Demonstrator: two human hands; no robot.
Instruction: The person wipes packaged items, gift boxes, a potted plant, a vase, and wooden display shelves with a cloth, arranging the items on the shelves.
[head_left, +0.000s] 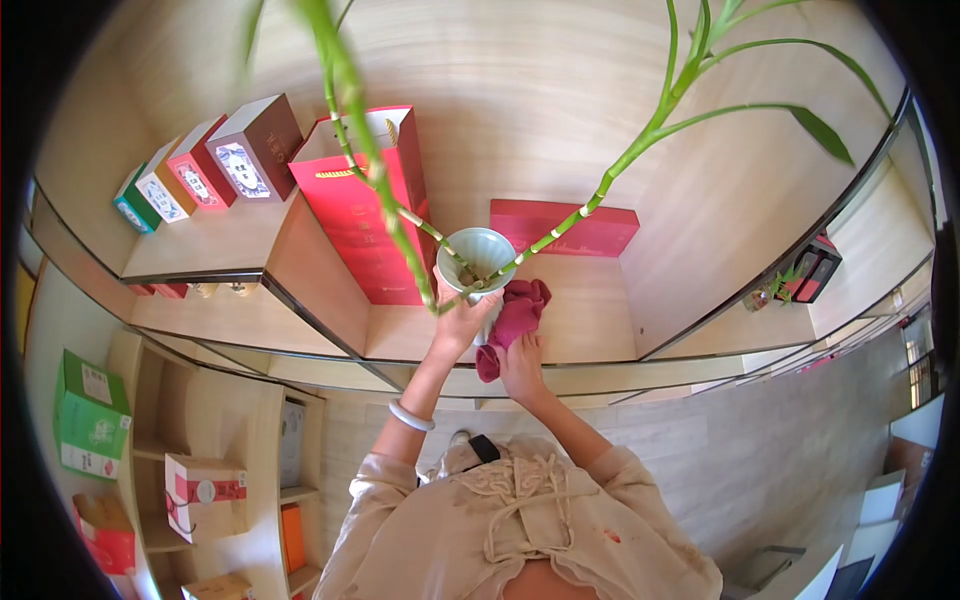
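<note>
A pale ribbed vase [478,250] with tall green bamboo stalks [605,188] stands in the middle shelf compartment. My left hand [463,318] is wrapped round the vase's near left side, a pale bracelet on its wrist. A dark red cloth [520,312] lies bunched beside the vase on the right, hanging over the shelf's front edge. On the cloth's lower part rests my right hand [522,365], its fingers closed on the fabric. The vase's base is partly hidden by my left hand and the cloth.
Left of the vase stands a tall red gift bag [375,215]; behind it on the right lies a flat red box [570,228]. Several small boxes [250,150] line the upper left shelf. A small plant [785,285] sits at the right. Bamboo stalks rise close overhead.
</note>
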